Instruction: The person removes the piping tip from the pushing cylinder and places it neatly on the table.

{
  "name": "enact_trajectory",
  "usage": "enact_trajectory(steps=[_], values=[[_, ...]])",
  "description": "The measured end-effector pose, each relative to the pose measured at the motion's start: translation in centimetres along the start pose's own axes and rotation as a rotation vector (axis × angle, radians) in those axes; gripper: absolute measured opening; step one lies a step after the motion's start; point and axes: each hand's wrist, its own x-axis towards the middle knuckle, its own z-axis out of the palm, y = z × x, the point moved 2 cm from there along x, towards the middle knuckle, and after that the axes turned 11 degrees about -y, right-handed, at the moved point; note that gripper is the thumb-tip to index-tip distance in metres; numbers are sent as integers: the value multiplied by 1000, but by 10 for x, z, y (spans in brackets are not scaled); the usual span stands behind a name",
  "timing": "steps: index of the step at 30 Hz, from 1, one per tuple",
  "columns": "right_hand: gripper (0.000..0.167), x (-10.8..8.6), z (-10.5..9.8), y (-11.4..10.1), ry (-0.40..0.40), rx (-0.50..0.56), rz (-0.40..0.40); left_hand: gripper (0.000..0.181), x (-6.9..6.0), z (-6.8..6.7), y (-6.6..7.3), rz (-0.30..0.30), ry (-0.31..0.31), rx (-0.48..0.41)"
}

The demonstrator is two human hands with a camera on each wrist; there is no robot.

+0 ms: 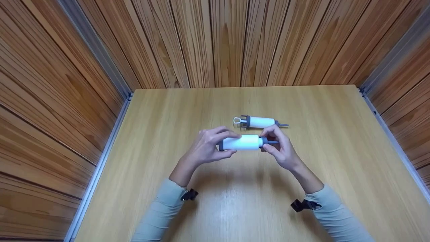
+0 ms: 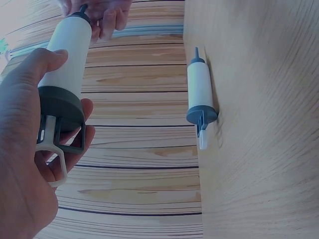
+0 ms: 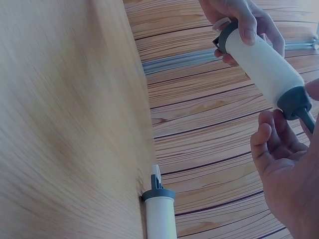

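Observation:
Above the table, my left hand (image 1: 210,146) grips a white syringe (image 1: 242,142) by its barrel near the dark grey collar. Its white ring handle (image 2: 57,167) and grey finger loops stick out below the palm in the left wrist view. My right hand (image 1: 281,151) pinches the dark grey nozzle cap (image 3: 294,101) at the other end between thumb and fingers. In the head view a narrower white neck (image 1: 260,142) shows between barrel and cap. Just behind, a second syringe (image 1: 262,122) of the same kind lies on the table, nozzle to the right.
The wooden table (image 1: 141,188) stretches out on all sides of the hands. Wood-plank walls (image 1: 228,43) stand at the back and both sides, with metal rails (image 1: 100,158) along the side edges. Black straps with small devices (image 1: 189,195) sit on both sleeves.

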Motion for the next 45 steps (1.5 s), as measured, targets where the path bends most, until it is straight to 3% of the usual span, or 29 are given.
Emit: enact_trajectory(steps=[10,26,37,45], values=[[18,1,-2,-2,24,-32,53,38,1,-2,1,2,-3,-10],[28,0,-2,-2,-1,28,-80,38,2,-3,1,-7,-9,-31],[32,-2,-1,-1,39,36,-30,38,2,-2,1,6,5,-25],[34,-3,-2,1,22,70,-69,38,2,-2,2,-6,-6,-31]])
